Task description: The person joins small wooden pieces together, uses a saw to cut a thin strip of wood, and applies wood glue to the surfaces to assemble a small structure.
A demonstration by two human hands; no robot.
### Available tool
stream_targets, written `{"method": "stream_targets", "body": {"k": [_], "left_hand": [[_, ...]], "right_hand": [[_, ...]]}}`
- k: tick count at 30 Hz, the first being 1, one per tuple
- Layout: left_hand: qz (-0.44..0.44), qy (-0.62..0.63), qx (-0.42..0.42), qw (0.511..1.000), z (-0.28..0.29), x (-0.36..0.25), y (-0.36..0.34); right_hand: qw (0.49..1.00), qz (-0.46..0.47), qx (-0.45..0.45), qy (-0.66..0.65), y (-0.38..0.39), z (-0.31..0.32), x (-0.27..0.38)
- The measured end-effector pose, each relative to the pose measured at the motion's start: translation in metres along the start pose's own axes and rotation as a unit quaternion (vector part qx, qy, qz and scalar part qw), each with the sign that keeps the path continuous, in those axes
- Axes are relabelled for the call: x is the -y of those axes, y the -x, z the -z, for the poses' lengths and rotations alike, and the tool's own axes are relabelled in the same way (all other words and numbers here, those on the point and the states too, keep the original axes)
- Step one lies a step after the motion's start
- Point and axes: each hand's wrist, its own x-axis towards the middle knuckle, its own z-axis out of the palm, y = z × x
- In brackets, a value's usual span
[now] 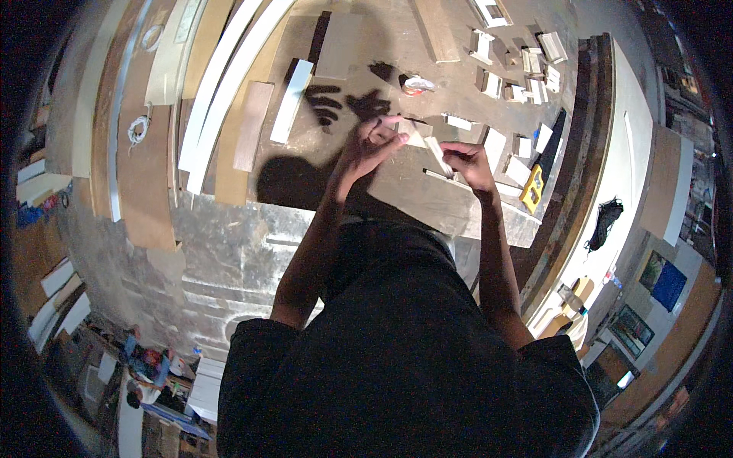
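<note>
My left hand [372,143] is raised over the dusty workbench [366,191], fingers curled around the end of a small pale wooden piece [416,133]. My right hand [466,162] pinches a thin white strip [439,155] that slants up toward the left hand. The two pieces meet between my hands, a little above the bench top. My dark shirt fills the lower middle of the view and hides the bench's near edge.
Several small white and wooden blocks [519,76] lie scattered at the back right. A roll of tape [416,84] sits behind my hands. Long boards [229,91] lean at the left. A yellow tool [532,188] lies right of my right hand.
</note>
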Motion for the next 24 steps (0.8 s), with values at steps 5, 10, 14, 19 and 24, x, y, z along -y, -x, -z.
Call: {"method": "stream_targets", "body": {"k": [5,10,14,19,24], "left_hand": [[0.078,-0.155,0.153,0.973,-0.005,-0.045,0.009],[0.043,-0.19,0.167,0.967,0.014,-0.035,0.01],[0.133,-0.12,0.193,0.965,0.02,-0.034,0.016],[0.107,-0.012,0.044,0.993,0.032,-0.011,0.017],[-0.097,-0.128,-0.031,0.986,0.015,-0.006,-0.033]], "right_hand": [[0.981,0.029,0.141,0.128,-0.007,-0.024,0.064],[0.981,0.012,0.178,0.082,-0.031,-0.04,0.073],[0.973,0.126,-0.035,0.19,-0.055,-0.036,0.076],[0.902,0.206,-0.165,0.342,-0.098,-0.016,0.067],[0.872,0.239,-0.131,0.406,-0.13,-0.008,0.042]]}}
